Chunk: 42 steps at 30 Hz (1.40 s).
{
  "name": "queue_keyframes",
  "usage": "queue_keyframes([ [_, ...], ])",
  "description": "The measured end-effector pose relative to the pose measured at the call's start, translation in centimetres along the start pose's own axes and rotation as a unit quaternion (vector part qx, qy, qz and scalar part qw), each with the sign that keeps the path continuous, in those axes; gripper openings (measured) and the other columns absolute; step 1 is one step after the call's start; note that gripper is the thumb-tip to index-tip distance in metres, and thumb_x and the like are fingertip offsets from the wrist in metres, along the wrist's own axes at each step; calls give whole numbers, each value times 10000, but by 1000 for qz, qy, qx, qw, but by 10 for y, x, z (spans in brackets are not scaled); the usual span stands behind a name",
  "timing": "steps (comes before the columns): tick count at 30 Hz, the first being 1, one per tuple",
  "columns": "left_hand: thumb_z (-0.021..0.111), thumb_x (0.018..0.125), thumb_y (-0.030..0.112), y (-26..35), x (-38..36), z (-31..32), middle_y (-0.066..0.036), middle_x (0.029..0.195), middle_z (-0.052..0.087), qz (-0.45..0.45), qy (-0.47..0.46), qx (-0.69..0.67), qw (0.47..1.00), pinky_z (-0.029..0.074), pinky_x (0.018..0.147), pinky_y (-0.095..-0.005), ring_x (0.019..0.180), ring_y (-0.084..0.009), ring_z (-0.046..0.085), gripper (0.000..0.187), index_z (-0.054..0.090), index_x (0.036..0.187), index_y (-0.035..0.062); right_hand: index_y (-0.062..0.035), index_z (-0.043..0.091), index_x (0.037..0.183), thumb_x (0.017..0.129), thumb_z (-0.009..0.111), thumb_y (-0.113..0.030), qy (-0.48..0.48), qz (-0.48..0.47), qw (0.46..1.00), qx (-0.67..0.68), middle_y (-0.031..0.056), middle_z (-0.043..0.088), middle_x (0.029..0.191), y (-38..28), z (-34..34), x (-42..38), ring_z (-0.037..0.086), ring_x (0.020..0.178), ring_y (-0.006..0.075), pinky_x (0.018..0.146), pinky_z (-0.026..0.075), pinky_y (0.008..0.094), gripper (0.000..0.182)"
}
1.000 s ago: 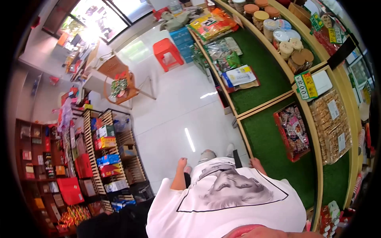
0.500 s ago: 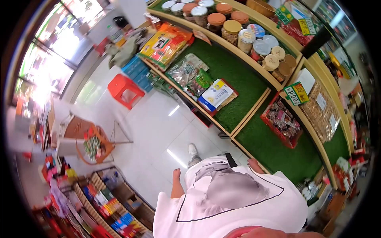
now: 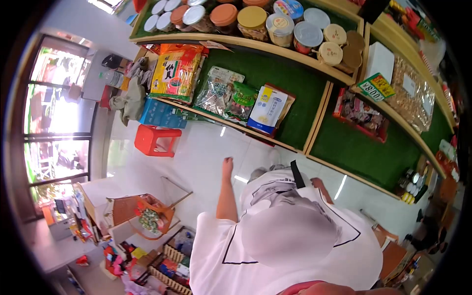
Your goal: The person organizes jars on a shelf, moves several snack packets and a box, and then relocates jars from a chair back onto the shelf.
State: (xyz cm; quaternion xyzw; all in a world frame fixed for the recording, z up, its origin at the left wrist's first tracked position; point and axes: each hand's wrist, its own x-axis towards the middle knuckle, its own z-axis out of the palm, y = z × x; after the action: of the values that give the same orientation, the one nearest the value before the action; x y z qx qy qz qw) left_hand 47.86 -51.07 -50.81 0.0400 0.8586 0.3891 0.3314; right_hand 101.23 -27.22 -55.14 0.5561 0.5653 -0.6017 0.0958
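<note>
Shelf (image 3: 344, 147) beside both empty hands; red stool (image 3: 155, 140) left.

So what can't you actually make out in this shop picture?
- Right hand: head view, mostly hidden behind the white shirt; fingers unseen, so open or shut is unclear.
- Left hand: small and far off; holds nothing visible, finger pose unclear.
- Jars: top row cut off by the frame edge; labels too small to read.
- Price tag: print too distorted to read surely.
- Lower right corner: dark, warped by the lens.
</note>
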Motion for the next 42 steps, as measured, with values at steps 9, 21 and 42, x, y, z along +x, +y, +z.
queue_keyframes([
  [9,556,867,270,102,36,-17,-229,1091,648,51,-50,68,995,460,910,-376,1047,-309,608,403,612,1121,-37,-81,538,1168,870,558,-382,39,74,922,377,113,651,974,-249,6,-19,653,822,245,712,532,356,424],
  [21,546,834,282,81,188,-123,-269,1061,644,-18,-19,110,994,458,914,-412,1036,-356,614,412,647,1063,-45,-88,573,1148,847,608,-395,107,53,867,484,93,624,955,-402,115,51,630,885,263,796,508,412,431],
  [42,575,868,211,214,358,-247,-190,949,668,166,-57,-58,983,476,833,-360,923,-271,635,308,602,1030,-49,-28,541,1257,858,606,-262,254,-112,949,150,98,629,1062,-526,291,62,606,927,198,727,508,323,467],
])
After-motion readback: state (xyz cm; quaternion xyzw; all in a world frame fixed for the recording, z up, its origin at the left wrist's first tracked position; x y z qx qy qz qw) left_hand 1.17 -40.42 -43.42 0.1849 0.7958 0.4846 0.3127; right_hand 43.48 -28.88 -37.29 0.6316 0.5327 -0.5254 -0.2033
